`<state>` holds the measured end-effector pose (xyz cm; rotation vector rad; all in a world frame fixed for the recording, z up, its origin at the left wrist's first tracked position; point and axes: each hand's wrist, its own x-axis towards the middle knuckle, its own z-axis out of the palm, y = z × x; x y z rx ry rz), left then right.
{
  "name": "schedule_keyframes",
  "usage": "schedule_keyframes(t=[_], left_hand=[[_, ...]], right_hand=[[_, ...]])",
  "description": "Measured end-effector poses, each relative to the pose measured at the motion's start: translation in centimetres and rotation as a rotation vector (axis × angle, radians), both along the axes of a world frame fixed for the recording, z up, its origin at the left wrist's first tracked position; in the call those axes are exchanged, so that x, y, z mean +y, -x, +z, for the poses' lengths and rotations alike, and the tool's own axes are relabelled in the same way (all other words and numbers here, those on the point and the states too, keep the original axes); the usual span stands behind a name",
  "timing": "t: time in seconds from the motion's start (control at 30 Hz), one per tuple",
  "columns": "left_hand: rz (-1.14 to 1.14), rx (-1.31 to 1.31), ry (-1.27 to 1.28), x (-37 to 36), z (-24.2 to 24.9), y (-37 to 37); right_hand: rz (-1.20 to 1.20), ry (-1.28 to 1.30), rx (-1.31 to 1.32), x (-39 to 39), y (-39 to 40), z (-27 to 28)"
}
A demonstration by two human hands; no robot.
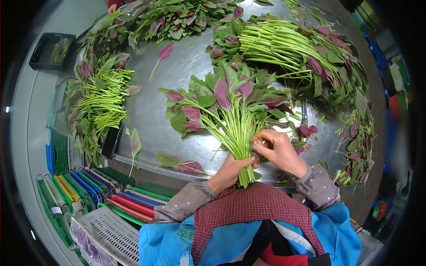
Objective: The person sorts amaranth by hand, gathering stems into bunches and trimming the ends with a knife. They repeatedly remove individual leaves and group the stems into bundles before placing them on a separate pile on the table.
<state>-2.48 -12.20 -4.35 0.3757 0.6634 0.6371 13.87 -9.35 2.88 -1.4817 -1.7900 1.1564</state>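
Note:
A bunch of red-and-green amaranth (235, 115) stands upright at the front of the metal table, leaves away from me and stem ends towards me. Wrapped round its lower stems is my left hand (231, 172), thumb across the front. My right hand (282, 153) is at the right side of the same stems, fingers curled and thumb and forefinger pinched together. What that pinch holds, if anything, is too small to make out. Just beyond the right hand lies a knife (305, 116), partly among loose leaves.
Large amaranth piles lie at the back right (284, 44), back (182, 17) and left (102, 97). A dark phone-like slab (112, 142) is at the left edge. Loose leaves dot the metal table (146, 111). Stacked coloured crates (88, 186) stand below left; a black crate (52, 51) sits far left.

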Motion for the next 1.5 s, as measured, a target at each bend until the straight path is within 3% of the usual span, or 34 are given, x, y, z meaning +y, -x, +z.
schedule_keyframes(t=[0.07, 0.17, 0.27, 0.6, 0.7, 0.87, 0.93, 1.03, 1.13, 1.33, 1.4, 1.43, 1.5], left_hand=[[0.015, 0.02, -0.081, -0.1, 0.6, -0.3], [0.043, 0.209, -0.16, -0.2, 1.5, -0.7], [0.015, 0.275, -0.243, -0.5, 1.1, -0.8], [0.05, 0.391, -0.325, -0.6, 1.2, -1.2], [0.017, 0.427, -0.353, -0.7, 0.8, -1.2], [0.025, 0.403, -0.302, -0.7, 0.8, -1.1], [0.024, 0.425, -0.32, -0.7, 0.8, -1.3], [0.029, 0.466, -0.359, -0.9, 0.4, -1.5], [0.037, 0.492, -0.389, -0.8, 0.4, -1.4], [-0.058, 0.526, -0.326, -0.6, 0.5, -1.3], [-0.045, 0.522, -0.318, -0.6, 0.5, -1.2], [-0.036, 0.492, -0.297, -0.7, 0.4, -1.1], [-0.022, 0.462, -0.274, -0.8, 0.2, -1.0]], right_hand=[[0.006, -0.077, 0.05, 0.3, 1.6, -0.2], [-0.019, -0.48, -0.107, 1.1, 3.5, -0.4], [0.034, -0.603, -0.312, 1.4, 3.6, -1.3], [-0.068, -0.525, -0.392, 1.3, 3.2, -1.9], [-0.071, -0.475, -0.31, 1.2, 3.0, -2.5], [-0.092, -0.116, 0.176, 0.8, 1.9, -3.4], [-0.103, -0.149, 0.098, 0.7, 1.9, -2.9], [-0.053, -0.558, -0.388, 0.8, 2.7, -1.9], [-0.13, -0.555, -0.535, 0.9, 2.9, -2.1], [-0.149, -0.497, -0.424, 1.0, 2.9, -3.2], [-0.125, -0.291, -0.096, 1.3, 2.3, -3.7], [-0.12, -0.29, -0.093, 1.1, 1.9, -3.7], [-0.121, 0.152, 0.174, 0.8, 1.3, -3.8]])
